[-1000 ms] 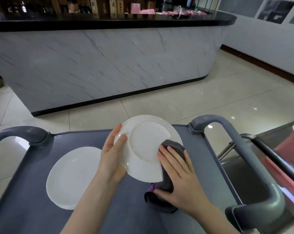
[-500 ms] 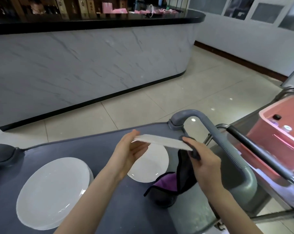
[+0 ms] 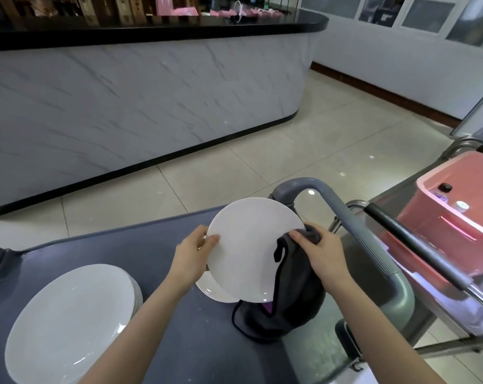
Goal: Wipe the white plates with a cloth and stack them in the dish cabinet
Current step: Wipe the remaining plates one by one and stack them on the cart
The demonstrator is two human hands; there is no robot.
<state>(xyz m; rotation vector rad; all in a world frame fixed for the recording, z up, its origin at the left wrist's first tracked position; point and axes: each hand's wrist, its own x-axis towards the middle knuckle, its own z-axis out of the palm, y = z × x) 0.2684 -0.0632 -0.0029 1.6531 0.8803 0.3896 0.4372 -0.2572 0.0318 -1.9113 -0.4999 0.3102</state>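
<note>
A white plate [image 3: 248,245] is held tilted above the grey cart top [image 3: 165,342], its underside facing me. My left hand [image 3: 193,256] grips its left rim, thumb on the face. My right hand [image 3: 320,250] presses a dark grey cloth [image 3: 293,286] against the plate's right edge; the cloth hangs down to the cart. Another white plate [image 3: 212,289] lies on the cart below the held one, mostly hidden. A stack of white plates [image 3: 68,322] sits at the cart's left.
The cart's grey handle [image 3: 359,225] curves along the right side. A pink bin [image 3: 456,206] sits on a metal trolley to the right. A marble counter [image 3: 151,92] stands across the tiled floor ahead.
The plate was flipped from face up, through edge-on, to underside towards me. My right hand with the cloth moved to its right edge. The view shifted right.
</note>
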